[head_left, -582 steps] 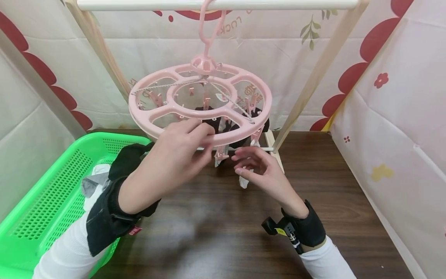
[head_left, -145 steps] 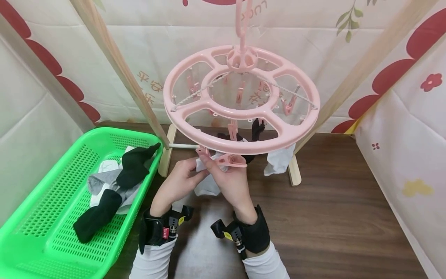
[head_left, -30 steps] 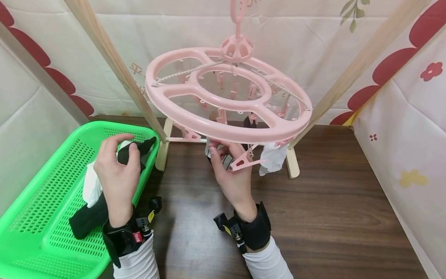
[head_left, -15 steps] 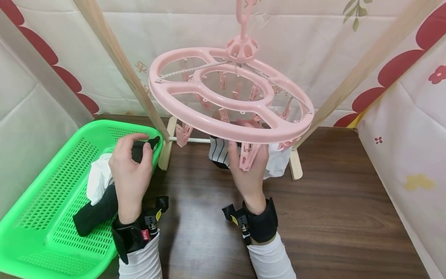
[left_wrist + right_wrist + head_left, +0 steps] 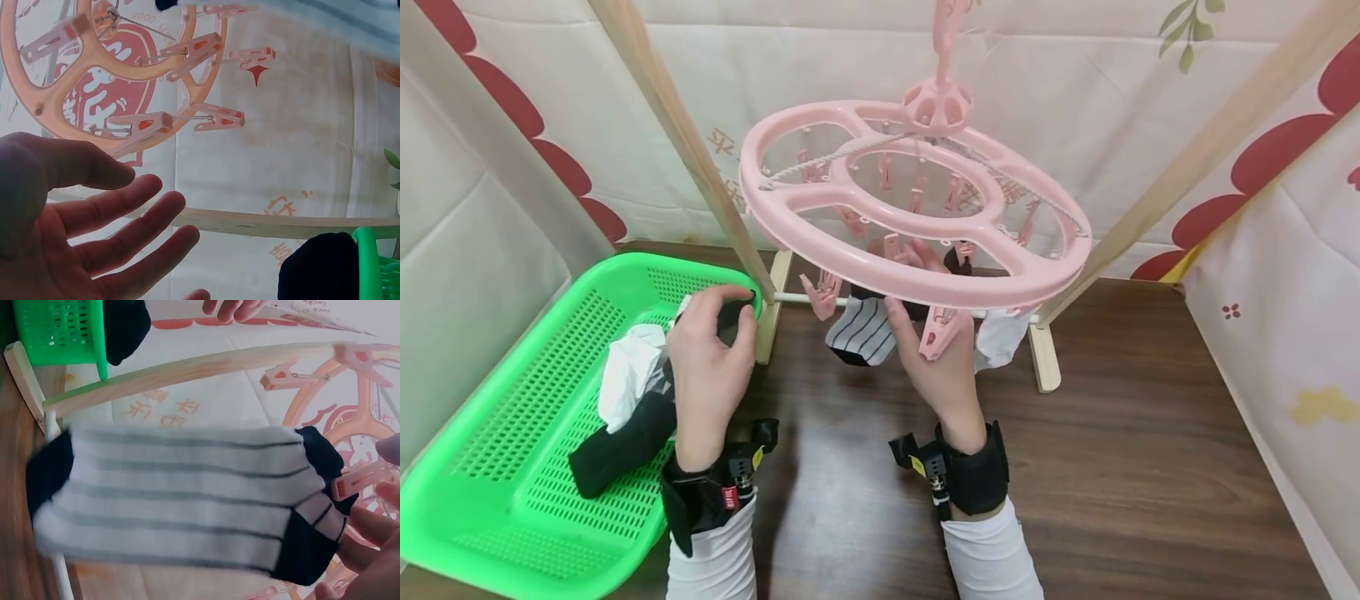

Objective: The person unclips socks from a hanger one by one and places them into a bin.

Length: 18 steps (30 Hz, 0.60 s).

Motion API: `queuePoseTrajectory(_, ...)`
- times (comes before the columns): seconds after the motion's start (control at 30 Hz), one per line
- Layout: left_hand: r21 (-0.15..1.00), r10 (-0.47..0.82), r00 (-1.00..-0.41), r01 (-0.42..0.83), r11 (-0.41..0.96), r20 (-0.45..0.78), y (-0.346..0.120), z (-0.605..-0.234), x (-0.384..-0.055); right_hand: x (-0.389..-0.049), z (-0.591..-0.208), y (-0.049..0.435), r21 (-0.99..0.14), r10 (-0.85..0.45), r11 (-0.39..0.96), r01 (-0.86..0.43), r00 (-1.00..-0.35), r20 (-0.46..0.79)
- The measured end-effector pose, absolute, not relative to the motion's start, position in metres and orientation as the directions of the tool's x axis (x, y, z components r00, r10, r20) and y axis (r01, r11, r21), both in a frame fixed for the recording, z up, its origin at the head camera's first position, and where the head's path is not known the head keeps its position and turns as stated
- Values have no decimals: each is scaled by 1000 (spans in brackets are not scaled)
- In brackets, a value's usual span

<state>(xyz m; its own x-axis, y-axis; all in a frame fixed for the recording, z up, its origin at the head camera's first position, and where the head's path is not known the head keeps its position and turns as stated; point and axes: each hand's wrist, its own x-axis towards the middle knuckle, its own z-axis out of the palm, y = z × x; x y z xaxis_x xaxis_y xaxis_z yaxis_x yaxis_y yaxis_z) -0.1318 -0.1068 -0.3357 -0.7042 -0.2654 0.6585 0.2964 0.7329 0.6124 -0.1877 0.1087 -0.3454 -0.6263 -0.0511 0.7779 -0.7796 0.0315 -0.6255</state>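
A pink round clip hanger point(image 5: 917, 208) hangs in front of me. A white sock point(image 5: 861, 332) with dark stripes and black ends hangs under its near rim. In the right wrist view, a pink clothespin point(image 5: 362, 479) sits at the top edge of that striped sock point(image 5: 181, 494), which is slightly blurred. My right hand point(image 5: 943, 358) is beside the sock below the rim, thumb and fingers apart; a second clothespin point(image 5: 937, 332) dangles before its palm. My left hand point(image 5: 711, 367) hovers, loosely curled and holding nothing, by the right side of the green basket point(image 5: 456, 533).
Inside the basket lie black socks point(image 5: 625, 442) and a white cloth piece point(image 5: 631, 371). Another white sock point(image 5: 1000, 337) and a black one point(image 5: 957, 260) hang from the hanger. Wooden legs point(image 5: 700, 179) of the rack stand on both sides, joined by a low white bar point(image 5: 805, 298).
Both hands held a pale sock by the near clips several seconds ago. Since then my left hand has moved to the basket; my right hand's fingers have spread, and the striped sock hangs more in view.
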Motion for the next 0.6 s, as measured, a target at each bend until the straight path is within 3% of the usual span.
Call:
queuePoseTrajectory(0.3, 591, -203, -724, 331, 736, 659, -97, -340, -139, -187, -342, 110, -668, -67, 4, -744, -667, 742)
queuePoseTrajectory(0.6, 531, -35, -750, 434, 728, 660, -83, -345, -141, -180, -337, 110, -720, -49, -72, -690, -719, 693)
